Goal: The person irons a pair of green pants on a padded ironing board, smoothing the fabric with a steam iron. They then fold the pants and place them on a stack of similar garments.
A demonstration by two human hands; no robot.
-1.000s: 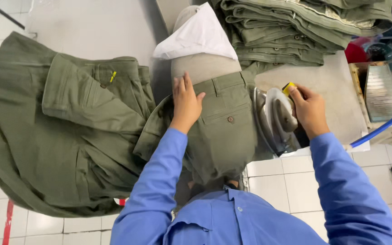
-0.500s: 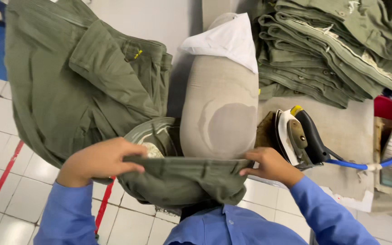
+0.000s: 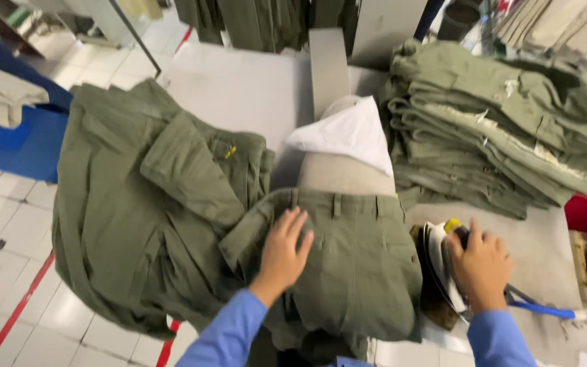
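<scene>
**Two hands at a pressing bench: one flat on olive trousers, one gripping an iron**

Seen from above, a person in blue sleeves works at a grey padded bench [image 3: 239,88]. At far left, white floor tiles [image 3: 8,224] with a red line run beside a blue surface. A large heap of olive-green trousers [image 3: 137,211] hangs over the bench's left edge; a small yellow tag [image 3: 229,151] sits on one folded leg.

The left hand [image 3: 285,250] lies flat, fingers spread and slightly apart, palm pressed on the waistband end of a pair of olive trousers [image 3: 354,258]. This pair is pulled over a rounded, padded pressing form [image 3: 341,173] at the centre of the bench, belt loops showing along the top edge. A white cloth [image 3: 348,132] drapes the form's far end.

The right hand [image 3: 482,265] is closed around the handle of a steam iron [image 3: 439,261], which stands tipped on its side just right of the trousers, its pale soleplate facing them. A blue hose [image 3: 545,311] runs from it to the right.

Behind, at upper right, a tall stack of folded olive garments [image 3: 497,122] rests on the bench. More garments hang along the back of the room.
</scene>
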